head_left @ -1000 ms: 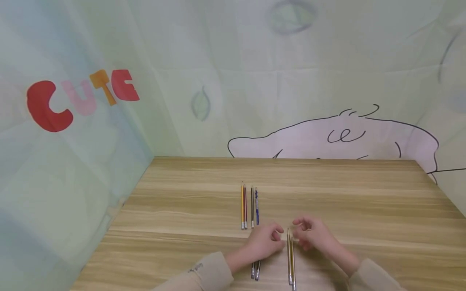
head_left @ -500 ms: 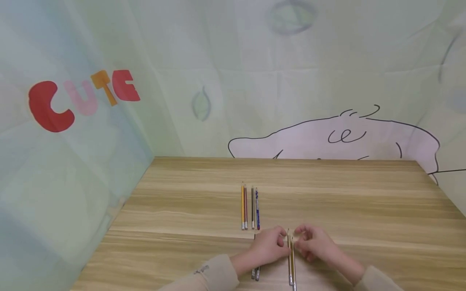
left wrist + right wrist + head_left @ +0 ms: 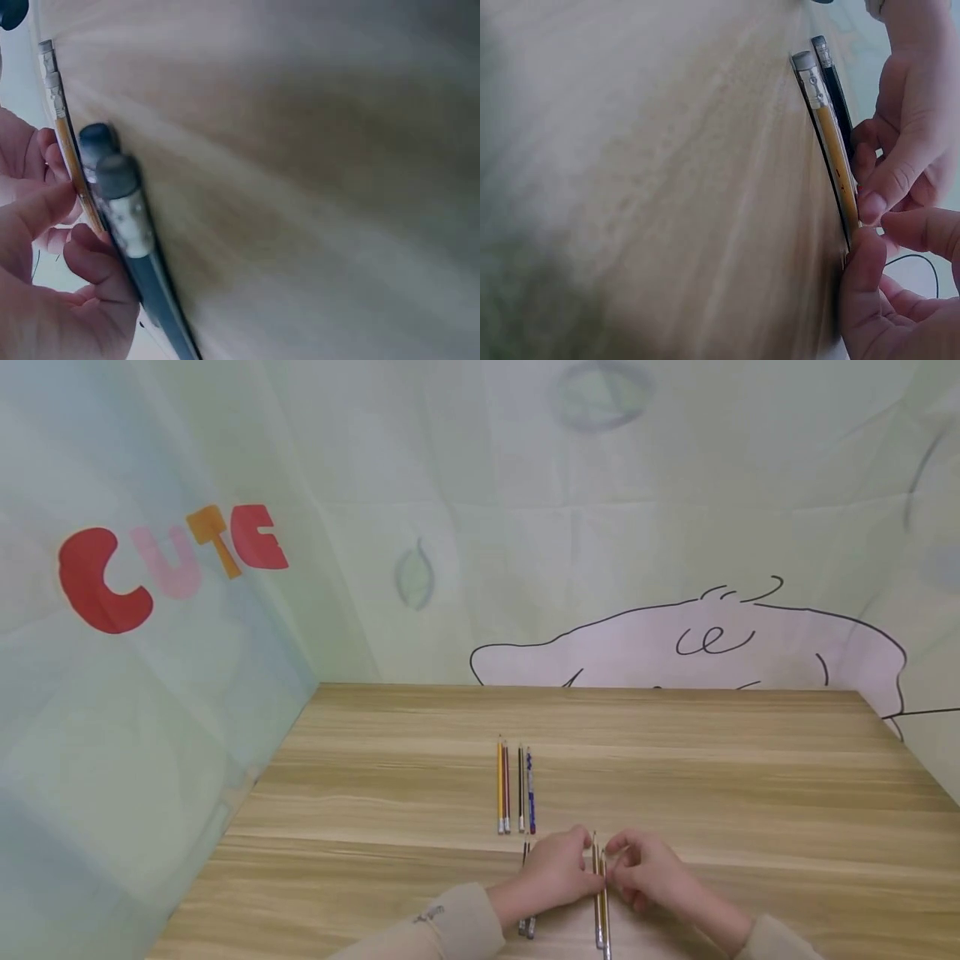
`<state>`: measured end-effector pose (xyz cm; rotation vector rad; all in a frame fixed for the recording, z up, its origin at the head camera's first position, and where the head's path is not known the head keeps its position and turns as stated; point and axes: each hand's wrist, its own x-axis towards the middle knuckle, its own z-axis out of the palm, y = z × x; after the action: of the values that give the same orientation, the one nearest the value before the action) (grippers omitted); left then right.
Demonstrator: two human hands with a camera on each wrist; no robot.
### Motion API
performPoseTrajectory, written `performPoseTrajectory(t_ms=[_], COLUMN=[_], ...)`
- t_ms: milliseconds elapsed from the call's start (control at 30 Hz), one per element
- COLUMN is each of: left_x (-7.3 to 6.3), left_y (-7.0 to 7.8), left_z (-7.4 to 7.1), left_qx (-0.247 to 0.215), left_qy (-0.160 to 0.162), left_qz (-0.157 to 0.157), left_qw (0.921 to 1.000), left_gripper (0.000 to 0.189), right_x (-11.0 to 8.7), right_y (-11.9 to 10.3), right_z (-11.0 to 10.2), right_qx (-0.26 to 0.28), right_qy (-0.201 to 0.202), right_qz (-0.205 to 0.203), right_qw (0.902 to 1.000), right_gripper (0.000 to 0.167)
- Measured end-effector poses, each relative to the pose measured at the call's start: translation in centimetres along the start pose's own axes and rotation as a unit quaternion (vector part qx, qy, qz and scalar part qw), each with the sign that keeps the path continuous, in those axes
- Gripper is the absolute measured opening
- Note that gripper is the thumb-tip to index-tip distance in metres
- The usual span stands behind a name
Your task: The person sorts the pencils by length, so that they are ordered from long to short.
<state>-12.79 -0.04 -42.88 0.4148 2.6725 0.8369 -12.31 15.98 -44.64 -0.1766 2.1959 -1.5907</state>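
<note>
Two yellow pencils (image 3: 597, 910) lie close side by side on the table, eraser ends toward the person. From the left, my left hand (image 3: 555, 868) has its thumb at the pencils, fingers loosely bent. Opposite it, my right hand (image 3: 656, 872) brings thumb and fingertips up to their right side. In the right wrist view the thumbs come close together beside a yellow pencil (image 3: 831, 142). Two dark pencils (image 3: 527, 928) lie partly hidden beneath my left hand; their eraser ends (image 3: 120, 180) show large in the left wrist view.
Farther back on the wooden table (image 3: 375, 777) lie a yellow-orange pencil (image 3: 500, 789), a dark red pencil (image 3: 507, 793), a black pencil (image 3: 521, 789) and a blue patterned pencil (image 3: 531, 793). A printed cloth backdrop (image 3: 375, 527) rises behind the table and at its left.
My left hand has shifted right until its thumb reaches the yellow pencils. My right hand has come slightly nearer them, its fingers a bit more gathered. The farther pencils stay put.
</note>
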Motion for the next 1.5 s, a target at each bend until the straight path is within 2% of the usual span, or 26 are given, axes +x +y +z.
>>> performPoseTrajectory(t_ms=[300, 600, 767, 967, 1300, 1500], left_x=[0.1, 0.0, 0.3, 0.3, 0.3, 0.5], left_y=[0.2, 0.2, -0.2, -0.4, -0.4, -0.4], left_z=[-0.1, -0.3, -0.4, -0.5, -0.7, -0.7], left_qx=[0.018, 0.025, 0.044, 0.071, 0.098, 0.094], left_qy=[0.002, 0.006, 0.006, -0.001, 0.006, 0.001], left_qz=[-0.003, -0.004, 0.008, 0.018, 0.033, 0.028], left_qw=[0.9998, 0.9997, 0.999, 0.9973, 0.9947, 0.9952], left_gripper=[0.042, 0.039, 0.037, 0.034, 0.026, 0.025], right_x=[-0.1, 0.2, 0.4, 0.4, 0.3, 0.2], right_y=[0.2, 0.2, -0.1, -0.2, -0.4, -0.6], right_z=[0.3, 0.8, 1.3, 1.4, 1.6, 1.5], right_qx=[-0.029, -0.102, -0.137, -0.158, -0.19, -0.198], right_qy=[0.009, 0.034, 0.054, 0.045, 0.048, 0.051], right_qz=[-0.004, -0.02, -0.015, -0.019, -0.022, -0.027], right_qw=[0.9995, 0.994, 0.9889, 0.9862, 0.9803, 0.9785], right_gripper=[0.035, 0.034, 0.032, 0.03, 0.03, 0.031])
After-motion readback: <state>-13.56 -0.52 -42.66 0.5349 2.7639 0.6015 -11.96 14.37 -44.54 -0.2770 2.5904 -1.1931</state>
